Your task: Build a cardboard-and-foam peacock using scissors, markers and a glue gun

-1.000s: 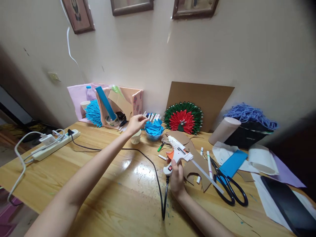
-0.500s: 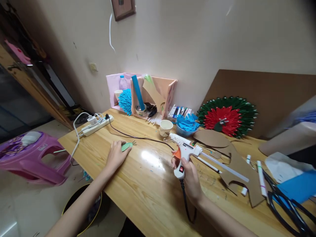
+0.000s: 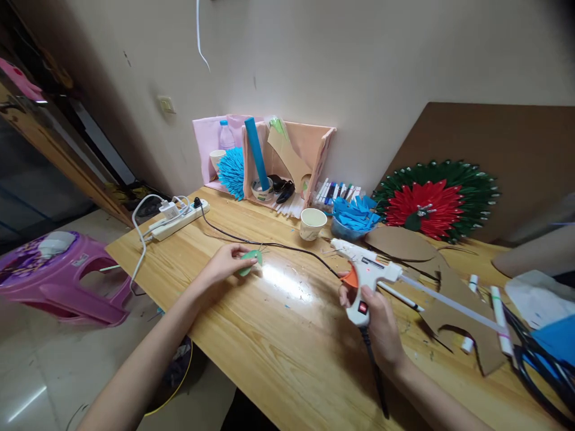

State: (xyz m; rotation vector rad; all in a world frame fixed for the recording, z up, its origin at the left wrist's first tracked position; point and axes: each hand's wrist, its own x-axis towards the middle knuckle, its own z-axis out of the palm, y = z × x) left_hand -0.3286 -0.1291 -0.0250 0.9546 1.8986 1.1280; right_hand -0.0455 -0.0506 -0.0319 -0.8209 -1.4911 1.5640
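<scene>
Between the fingers and thumb of my left hand is a small green leaf-shaped piece, with thin dark strands at its far end. It is tilted up just over the wooden table. My right hand grips the handle of a white glue gun, with fingers by its orange trigger. The gun's nozzle points up and left, toward a paper cup. A long clear glue stick sticks out of the gun's back, and its black cord hangs below the handle.
A power strip with cables lies at the table's left edge. At the back stand a bowl of blue strips and a red-green paper flower. Cardboard cutouts, markers and black scissors lie on the right.
My left hand has lifted and tilted the green piece, moving it a little right. The glue gun in my right hand appears further right, as the camera view has also shifted.
</scene>
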